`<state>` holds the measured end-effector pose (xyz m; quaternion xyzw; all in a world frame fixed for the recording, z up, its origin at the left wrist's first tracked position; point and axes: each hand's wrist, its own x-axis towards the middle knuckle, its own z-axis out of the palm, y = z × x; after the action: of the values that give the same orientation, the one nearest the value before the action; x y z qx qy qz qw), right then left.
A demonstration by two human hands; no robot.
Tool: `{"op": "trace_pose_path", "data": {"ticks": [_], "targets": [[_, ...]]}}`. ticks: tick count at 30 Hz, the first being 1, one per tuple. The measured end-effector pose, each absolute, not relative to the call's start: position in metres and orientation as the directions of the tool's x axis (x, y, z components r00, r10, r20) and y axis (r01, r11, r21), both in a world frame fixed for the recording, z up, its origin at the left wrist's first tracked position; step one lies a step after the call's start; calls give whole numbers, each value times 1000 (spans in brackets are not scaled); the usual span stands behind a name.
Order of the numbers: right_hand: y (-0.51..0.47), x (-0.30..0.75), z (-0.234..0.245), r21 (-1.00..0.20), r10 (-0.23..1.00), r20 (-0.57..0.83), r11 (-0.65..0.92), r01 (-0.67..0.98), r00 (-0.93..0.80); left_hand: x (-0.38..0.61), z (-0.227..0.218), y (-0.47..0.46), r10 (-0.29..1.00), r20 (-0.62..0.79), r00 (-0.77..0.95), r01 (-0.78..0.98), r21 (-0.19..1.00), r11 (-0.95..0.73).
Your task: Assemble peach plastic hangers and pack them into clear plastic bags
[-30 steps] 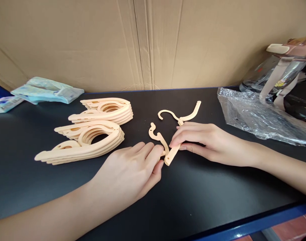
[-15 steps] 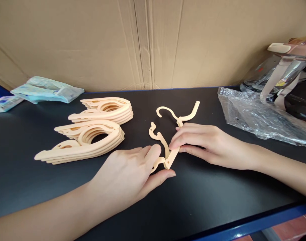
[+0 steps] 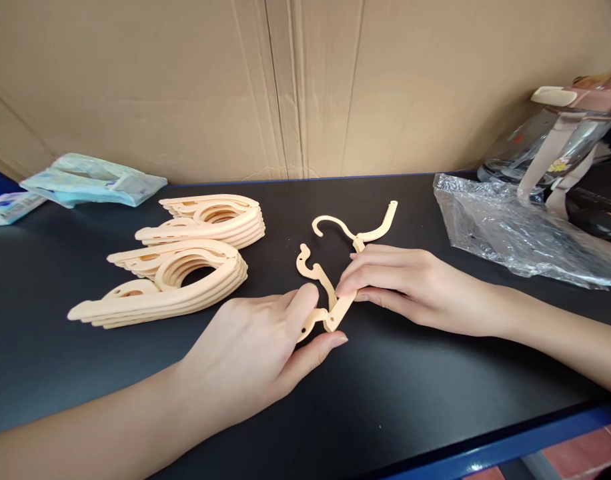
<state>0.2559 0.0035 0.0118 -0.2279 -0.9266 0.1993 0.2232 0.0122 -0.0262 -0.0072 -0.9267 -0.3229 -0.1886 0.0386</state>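
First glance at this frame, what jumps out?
Mid-table, the left hand and right hand both grip a spread-out peach hanger. Stacks of folded hangers lie left of them on the black table; a crumpled clear bag lies at the far right.

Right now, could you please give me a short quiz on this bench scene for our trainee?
1. True or false: the left hand and the right hand both touch the folding hanger.
2. How many stacks of hangers lie left of the hands?
3. What lies to the right of the right hand? A) clear plastic bag B) scissors C) mug
Key: 1 true; 2 two; 3 A.
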Motion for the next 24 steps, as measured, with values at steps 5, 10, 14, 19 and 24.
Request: {"op": "trace_pose_path", "data": {"ticks": [5, 10, 14, 19, 24], "targets": [[3, 255, 11, -469, 506, 325, 820, 329, -799, 12, -6, -26, 562, 372, 739, 602, 10, -798], [0, 254, 11, -489, 516, 327, 809, 326, -792, 12, -8, -26, 541, 375, 753, 582, 3, -813], [-1, 254, 11, -490, 511, 333, 812, 318, -792, 13, -10, -27, 545, 396, 739, 590, 9, -807], [0, 253, 11, -480, 510, 340, 816, 320, -790, 13, -11, -27, 552, 408, 727, 595, 27, -803], [0, 252, 11, -480, 512, 339, 816, 323, -789, 12, -11, -27, 560, 397, 727, 586, 65, -808]]}}
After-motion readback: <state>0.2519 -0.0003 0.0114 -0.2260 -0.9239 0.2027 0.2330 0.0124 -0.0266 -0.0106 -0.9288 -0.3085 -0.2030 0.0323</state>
